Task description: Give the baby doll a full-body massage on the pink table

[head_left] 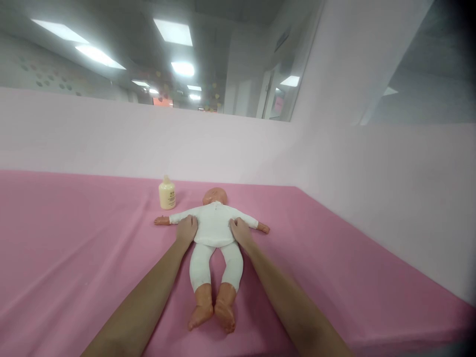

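Observation:
A baby doll in a white long-sleeved top and white trousers lies stretched out, head away from me and bare feet towards me. Its arms are spread to both sides. My left hand is closed against the doll's left-hand side in the picture, just under the arm. On the opposite side my right hand is closed on the torso below the other arm, its fingers curled in at the top. My fingertips are partly hidden. A pale yellow bottle with a pump-like top stands beyond the doll's outstretched arm on the left.
Pink covering with some wrinkles spreads under the doll, its near edge showing at the lower right. A pale wall rises at the back, with a glass pane showing ceiling lights above it. Another wall bounds the right.

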`<state>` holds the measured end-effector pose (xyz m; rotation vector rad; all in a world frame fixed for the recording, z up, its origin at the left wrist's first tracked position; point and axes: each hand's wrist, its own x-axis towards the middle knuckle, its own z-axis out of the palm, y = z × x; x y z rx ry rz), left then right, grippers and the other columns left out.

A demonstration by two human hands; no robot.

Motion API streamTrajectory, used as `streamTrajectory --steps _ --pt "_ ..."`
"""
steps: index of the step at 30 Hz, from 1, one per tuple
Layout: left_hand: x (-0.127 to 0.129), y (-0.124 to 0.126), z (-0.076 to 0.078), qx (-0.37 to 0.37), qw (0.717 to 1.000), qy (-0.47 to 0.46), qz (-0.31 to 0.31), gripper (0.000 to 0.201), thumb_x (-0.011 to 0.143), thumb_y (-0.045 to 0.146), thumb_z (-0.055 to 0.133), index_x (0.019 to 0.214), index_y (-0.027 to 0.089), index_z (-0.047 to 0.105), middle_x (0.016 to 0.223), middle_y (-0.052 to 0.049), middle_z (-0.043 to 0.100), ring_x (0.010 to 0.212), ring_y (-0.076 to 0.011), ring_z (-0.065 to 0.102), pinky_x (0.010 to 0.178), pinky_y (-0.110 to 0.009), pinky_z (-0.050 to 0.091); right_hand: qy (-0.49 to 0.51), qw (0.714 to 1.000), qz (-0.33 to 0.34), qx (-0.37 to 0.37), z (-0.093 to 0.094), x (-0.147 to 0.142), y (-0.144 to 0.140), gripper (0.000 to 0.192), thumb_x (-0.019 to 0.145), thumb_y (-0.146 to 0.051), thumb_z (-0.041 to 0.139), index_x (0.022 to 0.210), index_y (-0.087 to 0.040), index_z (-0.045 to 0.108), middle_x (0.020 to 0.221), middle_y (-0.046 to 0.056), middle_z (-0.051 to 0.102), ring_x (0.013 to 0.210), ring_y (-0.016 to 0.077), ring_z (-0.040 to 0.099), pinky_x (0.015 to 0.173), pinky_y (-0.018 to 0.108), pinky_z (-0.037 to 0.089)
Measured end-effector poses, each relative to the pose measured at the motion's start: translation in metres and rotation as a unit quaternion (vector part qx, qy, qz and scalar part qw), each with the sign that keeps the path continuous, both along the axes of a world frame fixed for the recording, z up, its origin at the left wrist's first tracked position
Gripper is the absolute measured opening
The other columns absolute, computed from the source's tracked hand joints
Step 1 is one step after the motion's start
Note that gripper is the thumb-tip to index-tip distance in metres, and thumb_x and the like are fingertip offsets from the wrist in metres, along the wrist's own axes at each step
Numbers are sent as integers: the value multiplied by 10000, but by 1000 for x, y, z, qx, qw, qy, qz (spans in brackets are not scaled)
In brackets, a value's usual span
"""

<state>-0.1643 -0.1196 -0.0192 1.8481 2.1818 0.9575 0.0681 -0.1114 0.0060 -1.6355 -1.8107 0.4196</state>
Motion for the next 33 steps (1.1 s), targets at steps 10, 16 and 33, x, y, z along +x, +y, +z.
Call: streamTrajectory --steps 10,16,33 --pt "0 0 -7 8 997 -78 -27 527 929 561 292 940 110 564 1092 -235 636 1129 -358 571 947 -453 422 43 997 47 -53 -8 4 8 392 915 -505 377 886 -178 592 1082 130 660 1127 305 552 986 435 373" --pt "2 -3 2 14 983 -137 -120 393 926 538 380 1011 172 494 1062 -104 661 1014 -251 630 872 -376 497 142 980 121 -69 -5 6 2 349 870 -569 451 904 -228 515 1044 47 667 988 237 626 850 350 489" --pt "29 -36 48 107 925 -287 -224 750 899 407 498 1505 179 119 1499 -126 406 1356 -237 440 1079 -339 424 252 945 207 2 38 -3 -29 473 870 -347 475 1330 -238 453 1295 66 616 1193 250 573 954 361 489"
